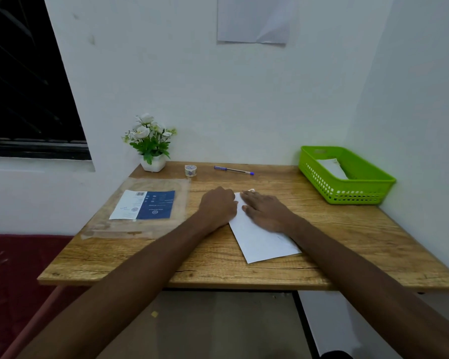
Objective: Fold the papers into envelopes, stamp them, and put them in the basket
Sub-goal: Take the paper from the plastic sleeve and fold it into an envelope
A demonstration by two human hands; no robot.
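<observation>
On the wooden table [347,229] a white paper [262,239] lies at a slant, partly folded. The right hand [266,212] rests flat on it with fingers straight; the left hand [218,206] sits at its left edge, fingers curled, perhaps pinching the fold, though the view does not settle that. At the back right stands a green basket [358,187] with a white folded paper [331,167] inside. Along the back lie a blue pen [233,170], a small tape roll [191,170] and a potted plant [151,143]. To the left lies a clear plastic packet [140,206] with a blue-and-white label.
</observation>
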